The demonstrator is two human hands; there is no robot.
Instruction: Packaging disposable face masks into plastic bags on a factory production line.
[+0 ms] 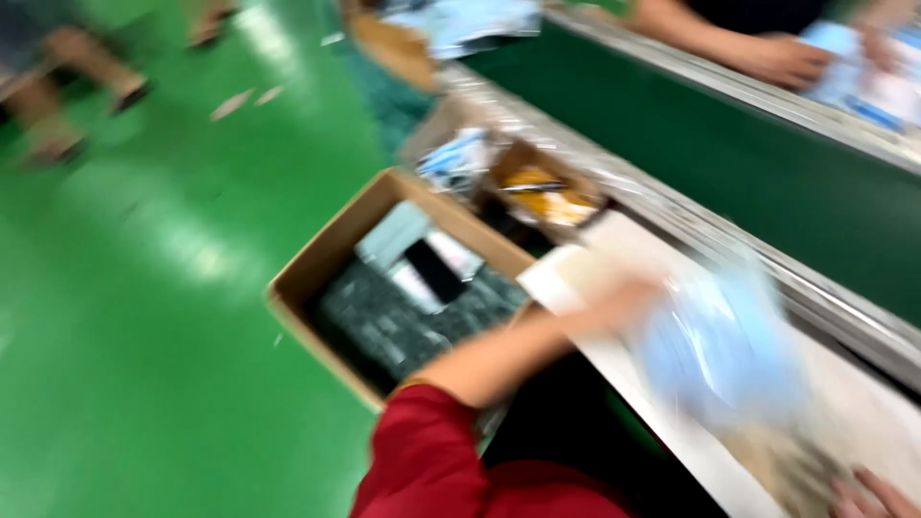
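Observation:
The picture is strongly blurred by motion. My left arm, in a red sleeve, reaches from the bottom middle toward the right. My left hand (624, 302) is at the edge of a pale blue see-through packet (720, 350) and seems to grip it above the white work surface (595, 273). Only the fingers of my right hand (868, 497) show, at the bottom right corner, lying on the surface next to a brownish patch. Whether they hold anything is hidden.
An open cardboard box (321, 264) with dark flat items stands on the green floor to the left. A smaller box (542, 187) holds orange pieces. A green conveyor belt (729, 163) runs behind; another person's hand (782, 59) works across it.

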